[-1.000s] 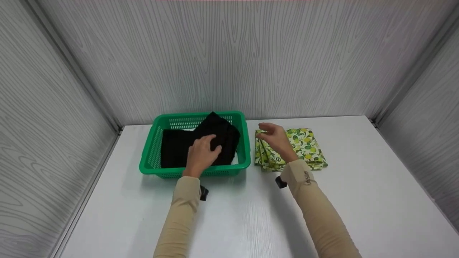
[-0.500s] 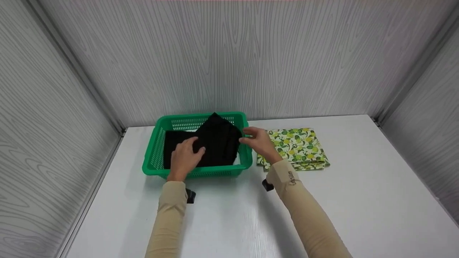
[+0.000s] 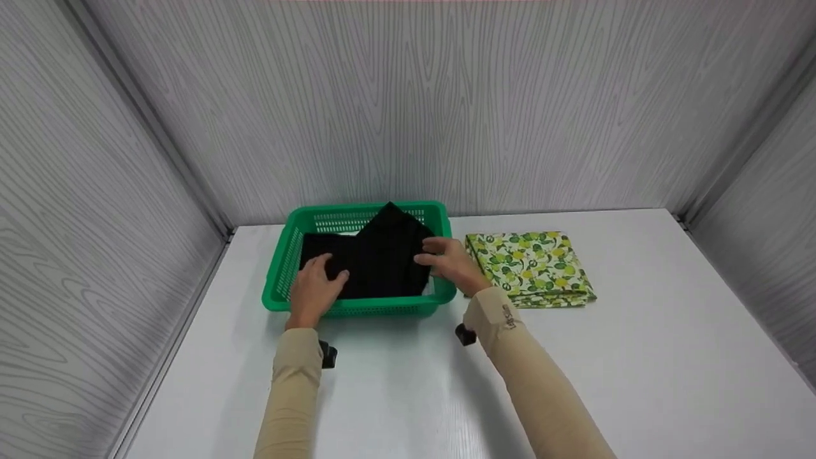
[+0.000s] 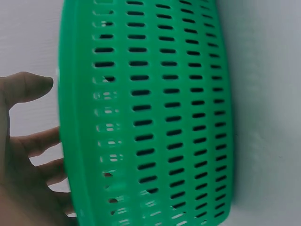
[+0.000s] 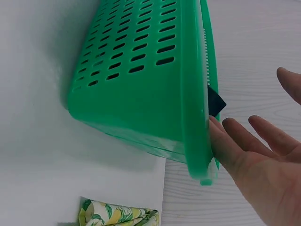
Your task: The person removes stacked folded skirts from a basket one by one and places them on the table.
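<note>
A green plastic basket (image 3: 382,306) with slotted walls stands near the back wall. Black folded cloth (image 3: 382,261) lies in it, one corner poking up at the rear. My left hand (image 3: 312,290) is over the basket's front left part, its fingers spread and loosely bent. In the left wrist view its fingers (image 4: 42,141) reach past the rim. My right hand (image 3: 452,264) is over the right rim, fingers and thumb apart; in the right wrist view the fingers (image 5: 230,146) extend past the rim. Neither hand visibly grips anything. Contact with the cloth cannot be told.
Right of the basket lies a folded cloth (image 3: 535,264) printed with lemons and green leaves. The white tabletop (image 3: 395,395) runs in front. Grey wood-grain panels (image 3: 408,102) close off the back and both sides.
Both hands have moved left. The right hand has gone from above the lemon-print cloth to the basket's right rim, and the left hand towards the basket's left part.
</note>
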The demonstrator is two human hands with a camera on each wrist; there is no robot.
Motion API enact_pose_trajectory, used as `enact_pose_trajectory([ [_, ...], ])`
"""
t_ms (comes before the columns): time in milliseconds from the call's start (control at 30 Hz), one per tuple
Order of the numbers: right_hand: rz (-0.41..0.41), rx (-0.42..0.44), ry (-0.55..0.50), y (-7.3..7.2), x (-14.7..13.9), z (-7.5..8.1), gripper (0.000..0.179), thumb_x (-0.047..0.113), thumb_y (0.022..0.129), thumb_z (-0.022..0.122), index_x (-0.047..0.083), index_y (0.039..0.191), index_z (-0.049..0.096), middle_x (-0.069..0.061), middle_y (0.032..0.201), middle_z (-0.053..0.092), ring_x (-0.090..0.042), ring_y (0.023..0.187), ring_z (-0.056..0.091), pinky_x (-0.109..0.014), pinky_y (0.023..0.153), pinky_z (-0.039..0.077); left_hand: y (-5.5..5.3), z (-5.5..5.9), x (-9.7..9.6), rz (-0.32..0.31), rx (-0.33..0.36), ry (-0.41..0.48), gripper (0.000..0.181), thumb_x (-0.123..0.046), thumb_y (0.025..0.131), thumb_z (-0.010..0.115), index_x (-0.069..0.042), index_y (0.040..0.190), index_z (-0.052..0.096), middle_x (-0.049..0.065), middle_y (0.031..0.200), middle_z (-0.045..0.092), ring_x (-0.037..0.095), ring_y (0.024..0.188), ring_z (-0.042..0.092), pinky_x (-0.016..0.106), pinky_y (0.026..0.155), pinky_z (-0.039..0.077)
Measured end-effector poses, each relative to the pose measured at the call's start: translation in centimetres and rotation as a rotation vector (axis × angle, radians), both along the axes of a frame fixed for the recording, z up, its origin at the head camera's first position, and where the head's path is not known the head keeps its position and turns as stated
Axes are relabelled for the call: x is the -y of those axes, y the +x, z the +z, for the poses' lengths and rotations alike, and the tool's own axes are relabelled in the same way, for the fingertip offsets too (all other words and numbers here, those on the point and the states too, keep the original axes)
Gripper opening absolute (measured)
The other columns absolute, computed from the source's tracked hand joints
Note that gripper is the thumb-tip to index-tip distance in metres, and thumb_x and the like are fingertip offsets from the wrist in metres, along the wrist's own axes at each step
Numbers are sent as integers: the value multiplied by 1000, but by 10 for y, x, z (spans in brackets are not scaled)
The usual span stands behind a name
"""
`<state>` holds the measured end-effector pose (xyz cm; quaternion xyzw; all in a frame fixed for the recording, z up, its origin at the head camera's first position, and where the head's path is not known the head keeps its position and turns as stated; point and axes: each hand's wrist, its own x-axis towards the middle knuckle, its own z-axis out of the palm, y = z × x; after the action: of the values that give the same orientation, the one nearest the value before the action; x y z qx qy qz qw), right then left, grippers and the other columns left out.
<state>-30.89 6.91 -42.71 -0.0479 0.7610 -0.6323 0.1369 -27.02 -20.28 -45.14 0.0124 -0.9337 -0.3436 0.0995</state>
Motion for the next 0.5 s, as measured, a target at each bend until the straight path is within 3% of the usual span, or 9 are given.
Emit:
enact_pose_trajectory([
  [233,79,86,40,1,17,-9,71,14,96,68,-5,154,33,-27,155,36,-40,138,43,-58,107,40,-2,-6,13,77,82,-33,65,-34,99,62,1,150,44,27,152,41,50,134,40,62,109,33],
  [500,33,138,131,-1,27,-14,81,17,94,72,1,159,27,-23,160,30,-38,139,42,-59,105,42,-11,-3,16,64,204,-31,73,-39,98,59,-1,155,35,31,155,32,55,136,34,69,108,29],
])
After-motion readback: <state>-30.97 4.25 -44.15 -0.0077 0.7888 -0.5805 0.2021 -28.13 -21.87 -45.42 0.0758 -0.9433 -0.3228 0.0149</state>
